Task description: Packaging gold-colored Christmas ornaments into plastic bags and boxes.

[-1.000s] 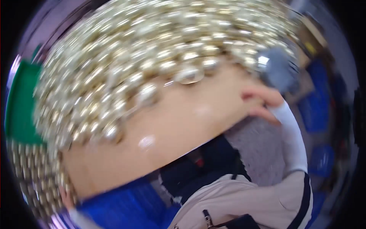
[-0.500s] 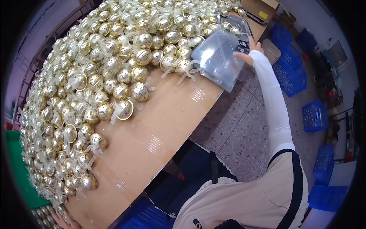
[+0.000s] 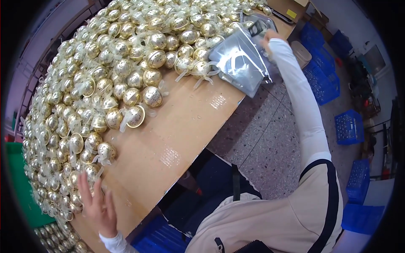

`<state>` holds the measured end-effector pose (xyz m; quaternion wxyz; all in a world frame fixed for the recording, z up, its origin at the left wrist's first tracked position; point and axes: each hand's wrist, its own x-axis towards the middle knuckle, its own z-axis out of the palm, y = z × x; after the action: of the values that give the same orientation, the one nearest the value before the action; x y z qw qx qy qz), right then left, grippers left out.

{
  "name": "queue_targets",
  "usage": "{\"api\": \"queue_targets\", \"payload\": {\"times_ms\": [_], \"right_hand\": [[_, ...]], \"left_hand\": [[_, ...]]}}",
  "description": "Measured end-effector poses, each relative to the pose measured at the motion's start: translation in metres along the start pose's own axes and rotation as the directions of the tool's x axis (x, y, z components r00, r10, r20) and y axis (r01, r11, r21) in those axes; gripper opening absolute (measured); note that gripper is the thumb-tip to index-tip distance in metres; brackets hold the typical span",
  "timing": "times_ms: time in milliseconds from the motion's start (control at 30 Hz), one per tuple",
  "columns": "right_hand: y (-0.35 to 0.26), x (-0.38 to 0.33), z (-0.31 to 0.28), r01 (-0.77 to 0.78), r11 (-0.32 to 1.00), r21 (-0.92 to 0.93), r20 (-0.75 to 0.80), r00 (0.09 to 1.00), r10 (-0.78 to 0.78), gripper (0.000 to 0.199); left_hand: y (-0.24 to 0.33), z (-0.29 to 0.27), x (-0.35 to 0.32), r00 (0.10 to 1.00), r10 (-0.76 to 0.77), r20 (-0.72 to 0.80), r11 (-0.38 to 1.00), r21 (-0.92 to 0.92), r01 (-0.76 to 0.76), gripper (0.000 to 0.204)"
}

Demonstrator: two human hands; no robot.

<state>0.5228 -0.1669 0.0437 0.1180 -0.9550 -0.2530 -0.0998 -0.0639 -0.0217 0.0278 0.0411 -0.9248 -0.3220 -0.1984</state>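
My left hand point(image 3: 99, 206) is raised over the near left of the table, fingers spread, holding nothing. Close beside it is the edge of a large heap of shiny gold patterned balls point(image 3: 152, 97), tied with pale sheer ribbons. At the far right, my right hand point(image 3: 267, 41) is closed at the edge of a clear plastic bag point(image 3: 236, 59), its fingers curled and slightly blurred. That bag lies on a stack of clear bags at the table's right edge, with a dark label point(image 3: 255, 28) near the hand.
The brown table top point(image 3: 190, 122) slopes across the view. An open cardboard box point(image 3: 291, 9) stands at the far right. Blue crates point(image 3: 349, 126) line the speckled floor point(image 3: 265, 156) to the right. A green bin point(image 3: 21, 185) is at the left, with more gold balls below it.
My left hand has come up from the lower left corner into fuller view. My right hand has moved slightly left and closed from spread fingers; the top bag and its label have shifted.
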Motion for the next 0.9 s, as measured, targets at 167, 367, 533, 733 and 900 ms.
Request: {"api": "queue_targets", "payload": {"times_ms": [167,367,533,733,900], "right_hand": [[-0.005,-0.046,-0.042,0.203,-0.035,0.979,-0.195,0.857,-0.478,0.023],[-0.118,-0.223,-0.020,-0.139,0.111,0.984,0.178,0.738,-0.651,0.040],[-0.132,-0.230,0.022,-0.165,-0.053,0.985,0.092,0.756,-0.648,0.073],[-0.159,-0.213,0.010,0.445,0.211,0.870,0.094,0.270,-0.958,0.028],[-0.154,-0.237,0.026,0.727,0.270,0.632,-0.006,0.353,-0.936,0.023]], "left_hand": [[0.039,0.011,0.001,0.995,-0.036,0.098,0.861,-0.502,0.081,0.058],[0.093,0.045,0.040,0.949,-0.188,0.254,-0.134,-0.964,0.231,0.066],[0.073,0.040,0.025,0.860,-0.145,0.489,0.013,-0.869,0.495,0.014],[0.072,0.029,0.006,0.745,-0.048,0.665,0.110,-0.738,0.666,0.015],[0.074,0.026,-0.004,0.720,-0.055,0.692,0.069,-0.717,0.694,0.017]]}}
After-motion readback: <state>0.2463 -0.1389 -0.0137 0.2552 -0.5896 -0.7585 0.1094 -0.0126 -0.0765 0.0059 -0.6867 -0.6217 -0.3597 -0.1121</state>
